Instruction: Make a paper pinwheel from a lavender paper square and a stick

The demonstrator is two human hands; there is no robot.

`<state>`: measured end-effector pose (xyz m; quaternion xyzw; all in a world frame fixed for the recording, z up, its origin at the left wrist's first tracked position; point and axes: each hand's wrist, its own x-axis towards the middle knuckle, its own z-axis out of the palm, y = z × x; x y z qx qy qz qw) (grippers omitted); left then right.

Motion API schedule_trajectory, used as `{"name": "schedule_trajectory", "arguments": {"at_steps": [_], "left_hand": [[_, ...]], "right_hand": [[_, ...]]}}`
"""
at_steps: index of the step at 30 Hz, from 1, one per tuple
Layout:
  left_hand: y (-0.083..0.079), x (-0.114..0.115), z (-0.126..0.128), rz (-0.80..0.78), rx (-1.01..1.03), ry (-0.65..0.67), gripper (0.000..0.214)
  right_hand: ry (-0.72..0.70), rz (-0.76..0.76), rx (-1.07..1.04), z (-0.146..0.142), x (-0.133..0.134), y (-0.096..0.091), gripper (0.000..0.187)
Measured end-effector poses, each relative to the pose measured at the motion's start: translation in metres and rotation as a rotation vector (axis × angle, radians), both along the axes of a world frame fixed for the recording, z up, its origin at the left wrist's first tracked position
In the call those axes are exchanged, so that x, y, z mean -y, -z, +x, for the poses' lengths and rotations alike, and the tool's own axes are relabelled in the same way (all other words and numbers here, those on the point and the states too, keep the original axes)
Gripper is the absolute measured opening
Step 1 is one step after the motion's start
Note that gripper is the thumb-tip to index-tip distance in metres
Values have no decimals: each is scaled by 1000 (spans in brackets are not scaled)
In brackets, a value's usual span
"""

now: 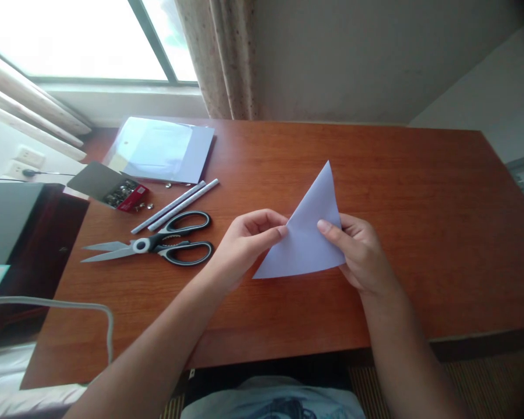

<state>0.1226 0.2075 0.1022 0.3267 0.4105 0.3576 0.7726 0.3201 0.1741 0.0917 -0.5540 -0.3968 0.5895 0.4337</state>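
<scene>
While the left hand (250,241) pinches the slanted left edge of a white paper triangle (303,250) between thumb and fingers, the right hand (361,253) grips its right side, thumb laid on the face and the other fingers partly hidden behind. The sheet is held over the near middle of the tabletop (419,221), one corner pointing far and another near left; whether it touches the wood cannot be told. If either thumb slackened, any layers under it might slip and leave a crooked edge, and too hard a squeeze from the right thumb could dent the smooth face.

To the left lie scissors (142,245), blades slightly parted and pointing left, handles close to the left hand, so a leftward swing could knock them. Just beyond are two tubes (184,205), which would probably roll if nudged. Farther left stands an open box (131,198) of small metal pieces, with loose pieces (150,206) beside it; a careless reach might scatter them or, should they be tacks, prick a finger.
</scene>
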Motion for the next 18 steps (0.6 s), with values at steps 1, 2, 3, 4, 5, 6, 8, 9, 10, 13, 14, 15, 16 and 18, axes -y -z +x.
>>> {"name": "schedule_trajectory", "arguments": {"at_steps": [1,2,3,4,5,6,8,9,10,13,14,15,16,18], "left_hand": [[0,1,0,-2,-4,-8,17],[1,1,0,-6,-10,-15,17],[1,1,0,-10,-16,-18,17],[2,1,0,-14,-21,-19,17],[3,1,0,-14,-27,-19,17],[3,1,0,-11,-32,-19,18],[4,0,0,2,-47,-15,20],[5,0,-1,9,-58,-12,21],[5,-1,-1,15,-71,-8,21],[6,-1,-2,30,-103,-12,24],[6,-2,-2,34,-108,-16,25],[6,-2,-2,37,-110,-19,25],[6,-2,-2,41,-110,-20,25],[6,-2,-2,52,-104,-15,24]], "right_hand": [[-7,-5,22,0,0,0,27],[-12,-8,40,-1,0,-1,28],[-12,-7,50,-1,1,0,29],[-9,-2,51,-2,1,0,29],[-3,5,46,-2,1,0,28],[2,15,41,-2,1,0,26],[6,37,55,-2,2,1,24],[5,51,78,-2,2,1,24],[1,67,110,-2,2,1,24],[-9,124,180,-3,2,0,24],[-12,140,187,-3,1,-1,22],[-13,152,192,-4,1,-2,21],[-12,160,197,-4,1,-2,19],[-9,173,213,-5,1,-4,16]]}}
